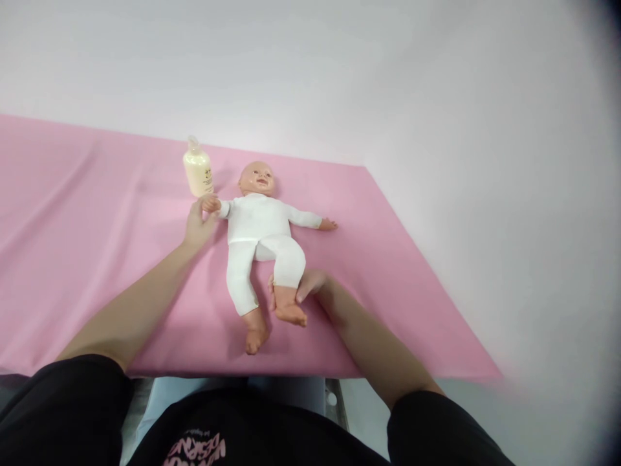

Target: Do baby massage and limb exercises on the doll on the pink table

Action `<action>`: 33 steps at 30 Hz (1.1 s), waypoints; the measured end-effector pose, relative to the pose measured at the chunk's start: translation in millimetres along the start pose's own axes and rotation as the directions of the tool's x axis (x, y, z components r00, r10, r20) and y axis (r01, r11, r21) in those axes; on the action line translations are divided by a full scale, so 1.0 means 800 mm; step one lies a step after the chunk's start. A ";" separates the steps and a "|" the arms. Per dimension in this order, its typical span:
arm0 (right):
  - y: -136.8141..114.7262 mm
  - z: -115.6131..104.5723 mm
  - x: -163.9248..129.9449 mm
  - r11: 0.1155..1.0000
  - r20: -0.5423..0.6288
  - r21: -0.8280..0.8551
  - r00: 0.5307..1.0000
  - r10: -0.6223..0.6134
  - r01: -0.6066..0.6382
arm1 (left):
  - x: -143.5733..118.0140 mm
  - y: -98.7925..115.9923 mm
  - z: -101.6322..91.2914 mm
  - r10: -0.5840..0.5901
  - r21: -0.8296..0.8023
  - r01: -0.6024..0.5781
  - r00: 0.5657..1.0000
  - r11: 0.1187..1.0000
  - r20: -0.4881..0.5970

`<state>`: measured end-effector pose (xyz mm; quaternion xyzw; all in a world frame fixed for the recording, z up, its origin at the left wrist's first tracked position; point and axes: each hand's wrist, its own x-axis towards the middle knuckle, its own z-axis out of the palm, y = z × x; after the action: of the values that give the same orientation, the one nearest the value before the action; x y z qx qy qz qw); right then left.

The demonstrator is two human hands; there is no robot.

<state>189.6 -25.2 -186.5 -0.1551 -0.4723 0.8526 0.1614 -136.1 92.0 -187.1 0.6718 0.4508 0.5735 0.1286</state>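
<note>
Baby doll [259, 223] lies face-up on the pink sheet [97, 213], head toward the far edge, feet toward you. White long-sleeve top, white trousers, bare hands and feet. Its arms are spread out to both sides.

Your left hand [198, 223] is at the doll's outstretched hand on your left side, fingers curled around that small hand, thumb and fingers closed on it. Your right hand [303, 288] is at the doll's lower leg on your right side, fingers wrapped around the shin just above the bare foot, clamped on it; that leg is bent and lifted a bit off the sheet. The doll's other leg lies straight, foot pointing at you.

Cream bottle [198, 169] stands upright just beyond your left hand, near the doll's head, pale cap on top. It has a small dark print on the label, too small to read.

Your black shirt [204, 433] shows at the bottom edge with pink lettering, upside down and cut off; can't make out the words.

White wall [339, 65] behind the sheet.
</note>
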 end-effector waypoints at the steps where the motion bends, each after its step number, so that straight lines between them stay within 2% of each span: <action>1: -0.003 -0.004 0.000 1.000 0.035 -0.001 0.999 -0.009 0.009 | -0.003 0.010 0.000 0.066 0.065 -0.070 0.996 0.995 0.065; 3: -0.009 -0.011 0.001 0.992 0.012 0.047 0.993 -0.115 0.115 | -0.008 0.028 0.002 0.172 0.156 -0.210 0.959 0.965 0.227; 5: -0.013 -0.016 0.003 0.961 -0.147 0.120 0.962 -0.229 0.247 | -0.012 0.039 0.005 0.232 0.195 -0.316 0.904 0.929 0.359; 7: -0.017 -0.018 0.007 0.939 -0.307 0.178 0.923 -0.233 0.296 | -0.014 0.044 0.009 0.265 0.211 -0.379 0.867 0.901 0.423; 9: -0.021 -0.017 0.012 0.924 -0.429 0.236 0.886 -0.177 0.299 | -0.014 0.044 0.012 0.290 0.217 -0.416 0.848 0.883 0.443; 11: -0.025 -0.016 0.015 0.908 -0.493 0.287 0.860 -0.133 0.306 | -0.015 0.042 0.014 0.314 0.213 -0.439 0.839 0.873 0.444; 16: -0.027 -0.015 0.015 0.914 -0.510 0.297 0.855 -0.092 0.275 | -0.015 0.038 0.015 0.339 0.203 -0.454 0.839 0.868 0.426; 19: -0.022 -0.013 0.009 0.948 -0.450 0.207 0.884 -0.127 0.242 | -0.014 0.038 0.011 0.306 0.214 -0.413 0.864 0.885 0.400; 21: -0.019 -0.009 0.005 0.964 -0.363 0.125 0.915 -0.176 0.235 | -0.012 0.036 0.008 0.257 0.216 -0.346 0.899 0.913 0.355; 23: -0.017 -0.004 0.002 0.977 -0.220 0.069 0.958 -0.183 0.202 | -0.010 0.032 0.006 0.197 0.201 -0.254 0.943 0.946 0.267; 26: -0.019 0.002 0.002 0.997 0.048 0.013 0.996 -0.074 0.073 | -0.006 0.020 0.005 0.091 0.121 -0.098 0.994 0.988 0.056; 29: -0.021 0.001 0.004 0.996 0.259 -0.068 0.963 0.067 -0.051 | 0.000 0.004 0.007 -0.046 -0.052 0.041 0.994 0.998 -0.102; 33: -0.019 -0.007 0.006 0.986 0.374 -0.121 0.914 0.154 -0.117 | 0.007 -0.013 0.008 -0.228 -0.246 0.182 0.958 0.952 -0.174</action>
<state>189.5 -11.3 -176.8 -0.0258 -0.5231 0.8519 -0.0010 -135.7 103.8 -192.7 0.5409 0.4602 0.6694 0.2179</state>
